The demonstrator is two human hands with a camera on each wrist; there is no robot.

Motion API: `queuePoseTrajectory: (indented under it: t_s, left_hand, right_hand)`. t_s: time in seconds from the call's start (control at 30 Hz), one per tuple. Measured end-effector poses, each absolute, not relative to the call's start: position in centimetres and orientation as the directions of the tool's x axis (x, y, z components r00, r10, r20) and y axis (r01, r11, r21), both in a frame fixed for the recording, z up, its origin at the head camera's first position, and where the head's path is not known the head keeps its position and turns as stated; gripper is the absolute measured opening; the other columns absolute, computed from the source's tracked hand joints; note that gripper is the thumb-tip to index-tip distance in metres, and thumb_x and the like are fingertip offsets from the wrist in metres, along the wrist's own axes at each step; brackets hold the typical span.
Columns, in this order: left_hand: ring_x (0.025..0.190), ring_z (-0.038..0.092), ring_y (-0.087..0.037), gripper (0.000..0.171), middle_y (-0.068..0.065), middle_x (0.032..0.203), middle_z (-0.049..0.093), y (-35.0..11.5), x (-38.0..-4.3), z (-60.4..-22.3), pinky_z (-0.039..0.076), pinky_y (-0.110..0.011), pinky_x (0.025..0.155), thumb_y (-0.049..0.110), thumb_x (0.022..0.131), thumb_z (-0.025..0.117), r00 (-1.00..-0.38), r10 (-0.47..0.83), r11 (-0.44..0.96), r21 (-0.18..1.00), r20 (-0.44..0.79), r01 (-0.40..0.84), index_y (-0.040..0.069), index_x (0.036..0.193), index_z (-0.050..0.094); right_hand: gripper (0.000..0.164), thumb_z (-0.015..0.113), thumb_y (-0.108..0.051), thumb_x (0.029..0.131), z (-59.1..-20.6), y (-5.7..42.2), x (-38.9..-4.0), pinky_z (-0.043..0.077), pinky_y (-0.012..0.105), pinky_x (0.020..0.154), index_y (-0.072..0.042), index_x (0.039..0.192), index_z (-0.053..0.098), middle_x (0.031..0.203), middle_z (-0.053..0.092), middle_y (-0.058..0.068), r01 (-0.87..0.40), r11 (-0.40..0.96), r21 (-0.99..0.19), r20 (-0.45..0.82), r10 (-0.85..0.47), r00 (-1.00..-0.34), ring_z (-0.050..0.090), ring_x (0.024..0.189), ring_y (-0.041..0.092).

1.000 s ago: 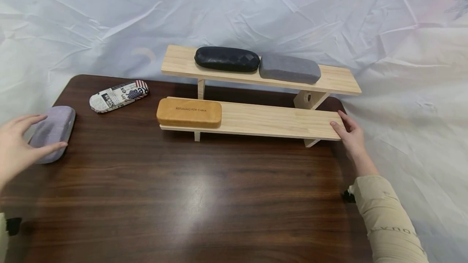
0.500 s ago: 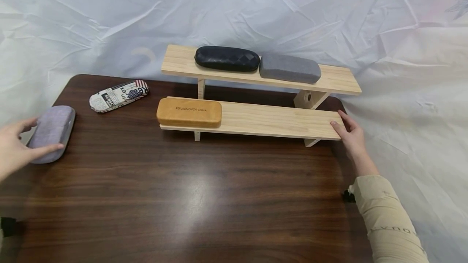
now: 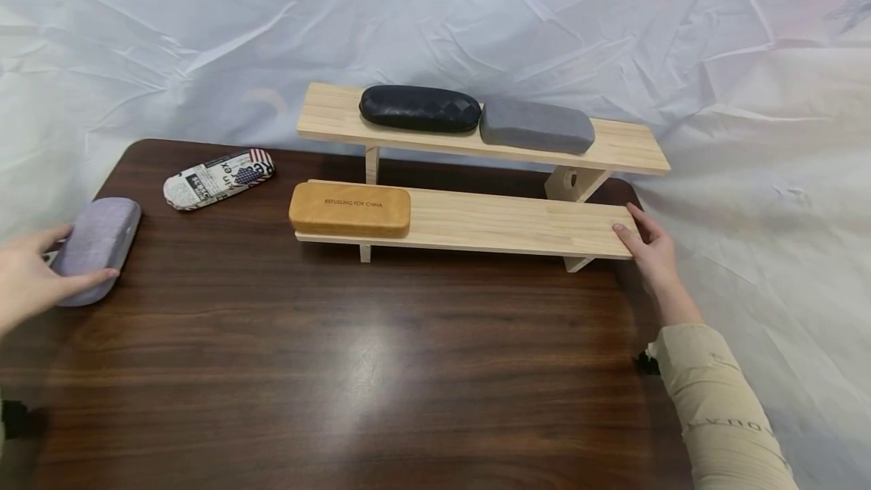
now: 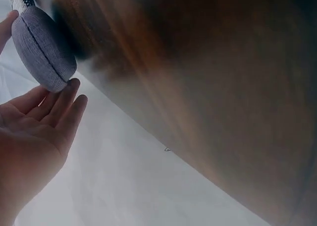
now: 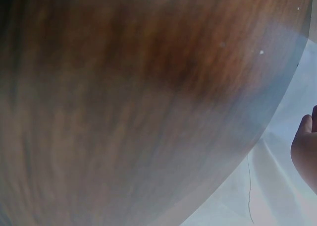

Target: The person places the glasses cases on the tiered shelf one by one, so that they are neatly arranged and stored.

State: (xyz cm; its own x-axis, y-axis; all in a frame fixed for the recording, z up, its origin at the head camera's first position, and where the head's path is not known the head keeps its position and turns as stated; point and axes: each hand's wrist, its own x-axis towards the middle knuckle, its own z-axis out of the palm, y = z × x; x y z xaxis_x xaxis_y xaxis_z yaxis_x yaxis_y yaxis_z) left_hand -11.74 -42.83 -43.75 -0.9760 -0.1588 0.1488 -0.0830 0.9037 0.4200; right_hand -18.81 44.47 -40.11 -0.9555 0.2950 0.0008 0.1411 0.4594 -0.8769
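At the table's left edge lies a lavender-grey fabric glasses case (image 3: 100,244). My left hand (image 3: 30,274) holds it across its near end, thumb on one side and fingers on the other. In the left wrist view, fingertips touch the end of the same case (image 4: 43,47), and a seam runs along its side. My right hand (image 3: 655,252) grips the right end of the lower wooden shelf (image 3: 517,221), thumb on top. A tan glasses case (image 3: 350,210) with printed lettering sits at that shelf's left end. Only part of the right hand (image 5: 305,151) enters the right wrist view.
On the upper shelf (image 3: 629,146), a black quilted glasses case (image 3: 420,109) stands against a grey one (image 3: 536,127). A newsprint-patterned glasses case (image 3: 218,180) lies at the table's back left. Wrinkled white sheeting (image 3: 435,13) hangs behind the dark wooden table (image 3: 367,384).
My left hand has closed in on the lavender-grey case, its fingers drawing in against the far side. The right hand keeps its grip on the shelf end.
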Motion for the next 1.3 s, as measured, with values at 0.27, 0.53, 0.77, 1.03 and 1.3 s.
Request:
queuePoseTrajectory:
  t_s: [0.27,0.53,0.77,1.03,1.3]
  left_hand:
    - [0.120,0.044,-0.071,0.094,-0.055,0.138,0.042,-41.7,-11.5,-42.7,0.039,-0.077,0.098,0.034,0.092,0.074,-0.985,-0.141,0.914,0.396,0.102,-0.090,-0.024,0.152,0.030]
    - [0.116,0.046,-0.072,0.085,-0.057,0.133,0.044,-41.3,-12.0,-42.4,0.041,-0.077,0.097,0.014,0.087,0.077,-0.982,-0.161,0.917,0.383,0.102,-0.110,-0.026,0.148,0.034]
    - [0.112,0.051,-0.070,0.077,-0.055,0.128,0.051,-41.3,-12.3,-42.5,0.051,-0.055,0.082,0.011,0.083,0.079,-0.971,-0.143,0.907,0.417,0.192,-0.052,-0.022,0.144,0.045]
    - [0.092,0.034,0.030,0.074,-0.055,0.124,0.054,-40.4,-12.1,-40.7,0.024,0.001,0.069,0.006,0.075,0.085,-0.953,-0.098,0.834,0.546,0.288,0.079,-0.019,0.139,0.056]
    - [0.096,0.056,0.007,0.078,-0.050,0.125,0.058,-35.5,-11.0,-35.5,0.029,-0.013,0.068,0.013,0.072,0.089,-0.960,-0.009,0.869,0.477,0.281,0.132,-0.010,0.141,0.060]
  right_hand:
    - [0.064,0.070,-0.028,0.103,-40.1,44.4,-18.9,0.042,0.000,0.089,-0.022,0.163,0.045,0.172,0.036,0.012,0.145,0.431,-0.891,-0.006,0.308,-0.951,0.049,0.125,-0.002]
    - [0.064,0.070,-0.025,0.103,-40.0,44.4,-18.8,0.043,0.001,0.088,-0.023,0.162,0.046,0.172,0.036,0.012,0.133,0.397,-0.908,-0.007,0.303,-0.953,0.049,0.116,-0.006]
    - [0.065,0.070,-0.025,0.103,-39.5,43.9,-18.5,0.044,0.001,0.089,-0.021,0.162,0.045,0.172,0.037,0.013,0.147,0.405,-0.903,-0.016,0.308,-0.951,0.050,0.119,-0.006]
    - [0.066,0.070,-0.023,0.103,-39.0,43.5,-18.4,0.043,-0.001,0.089,-0.016,0.163,0.044,0.172,0.035,0.014,0.153,0.395,-0.906,-0.025,0.312,-0.950,0.050,0.128,-0.002]
    - [0.065,0.066,-0.028,0.105,-40.1,44.5,-18.8,0.043,0.000,0.090,-0.018,0.165,0.041,0.172,0.037,0.014,0.120,0.477,-0.871,0.017,0.274,-0.961,0.049,0.127,-0.004]
